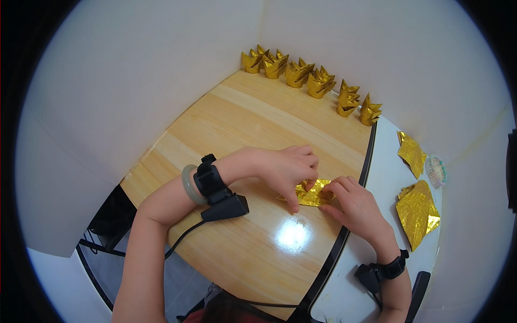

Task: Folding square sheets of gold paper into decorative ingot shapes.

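A folded piece of gold foil paper (312, 199) lies on the wooden table between my two hands. My left hand (291, 168) reaches over its left end, with the fingers bent and the thumb pointing down beside the foil. At the other end, my right hand (353, 207) pinches the foil between thumb and fingers. Part of the foil is hidden under the fingers of both hands. Along the far edge of the table stands a row of several pointed, crown-like gold paper shapes (297, 74).
A white surface (344, 274) adjoins the wooden table (242, 242) on the right, past a black edge strip. On it lie stacked gold foil sheets (417, 215), a smaller gold foil piece (411, 153) and a pale beaded ring (436, 171). White walls enclose the far sides.
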`<state>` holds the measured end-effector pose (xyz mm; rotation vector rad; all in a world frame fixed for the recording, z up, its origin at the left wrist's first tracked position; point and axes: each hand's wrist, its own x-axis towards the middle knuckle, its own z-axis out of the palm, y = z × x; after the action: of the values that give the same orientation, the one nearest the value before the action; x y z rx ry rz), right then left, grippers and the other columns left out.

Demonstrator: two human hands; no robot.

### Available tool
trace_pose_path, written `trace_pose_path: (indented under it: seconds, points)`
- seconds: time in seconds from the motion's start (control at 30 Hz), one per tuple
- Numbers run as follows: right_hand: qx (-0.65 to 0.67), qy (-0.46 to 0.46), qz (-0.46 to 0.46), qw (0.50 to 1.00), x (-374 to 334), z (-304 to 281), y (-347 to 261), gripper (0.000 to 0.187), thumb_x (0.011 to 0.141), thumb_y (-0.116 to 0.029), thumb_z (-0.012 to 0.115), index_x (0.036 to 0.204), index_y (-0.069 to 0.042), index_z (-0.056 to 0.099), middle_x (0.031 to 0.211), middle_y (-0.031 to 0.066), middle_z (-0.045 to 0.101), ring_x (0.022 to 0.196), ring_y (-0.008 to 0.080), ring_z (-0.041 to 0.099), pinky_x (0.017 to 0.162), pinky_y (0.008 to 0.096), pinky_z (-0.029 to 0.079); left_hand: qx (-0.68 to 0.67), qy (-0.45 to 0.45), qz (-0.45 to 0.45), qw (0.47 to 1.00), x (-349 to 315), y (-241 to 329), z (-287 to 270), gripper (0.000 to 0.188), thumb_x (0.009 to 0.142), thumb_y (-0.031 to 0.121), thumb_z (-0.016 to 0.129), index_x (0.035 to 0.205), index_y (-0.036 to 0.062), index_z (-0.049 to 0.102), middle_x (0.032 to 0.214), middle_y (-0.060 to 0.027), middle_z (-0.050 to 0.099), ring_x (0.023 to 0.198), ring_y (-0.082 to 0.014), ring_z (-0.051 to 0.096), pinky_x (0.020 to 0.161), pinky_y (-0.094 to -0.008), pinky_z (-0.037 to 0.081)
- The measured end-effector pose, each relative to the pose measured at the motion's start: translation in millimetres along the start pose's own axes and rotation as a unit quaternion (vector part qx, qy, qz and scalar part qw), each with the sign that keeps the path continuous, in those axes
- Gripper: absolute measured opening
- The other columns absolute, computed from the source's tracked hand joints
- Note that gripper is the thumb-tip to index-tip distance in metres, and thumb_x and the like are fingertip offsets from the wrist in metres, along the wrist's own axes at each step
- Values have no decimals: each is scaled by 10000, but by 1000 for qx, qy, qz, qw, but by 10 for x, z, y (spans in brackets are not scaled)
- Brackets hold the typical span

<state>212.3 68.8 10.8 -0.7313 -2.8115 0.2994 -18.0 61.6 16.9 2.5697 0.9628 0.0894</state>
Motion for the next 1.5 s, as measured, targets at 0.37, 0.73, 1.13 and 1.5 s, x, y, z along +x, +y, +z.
trace_pose_path:
  seconds: [0.37,0.73,1.13,1.5]
  points:
    - [-38,51,-66,996,41,35,30,225,720,-179,680,904,-69,609,821,75,596,783,242,585,679,352,496,96,42,2,995,36,132,66,358,736,317,700,928,30,602,882,-86,585,937,-254,530,858,-365,385]
    - [300,65,156,939,86,188,234,206,862,-53,594,1057,15,598,814,107,665,701,149,646,667,257,510,-236,90,-194,948,107,-104,85,184,763,181,682,868,33,653,783,-102,665,733,-224,636,665,-329,488]
    - [309,80,182,930,154,250,290,195,826,-20,618,1016,24,611,819,102,654,714,146,639,679,251,513,-186,135,-122,965,162,-228,191,135,713,97,704,827,38,660,768,-101,663,719,-202,633,644,-310,485]
    - [-60,-17,-52,997,-61,291,-135,784,854,-476,550,1315,119,331,1358,278,375,1294,336,363,1064,415,295,-164,94,-155,970,122,-126,176,148,798,121,647,914,36,610,783,-84,624,744,-224,600,653,-330,451]
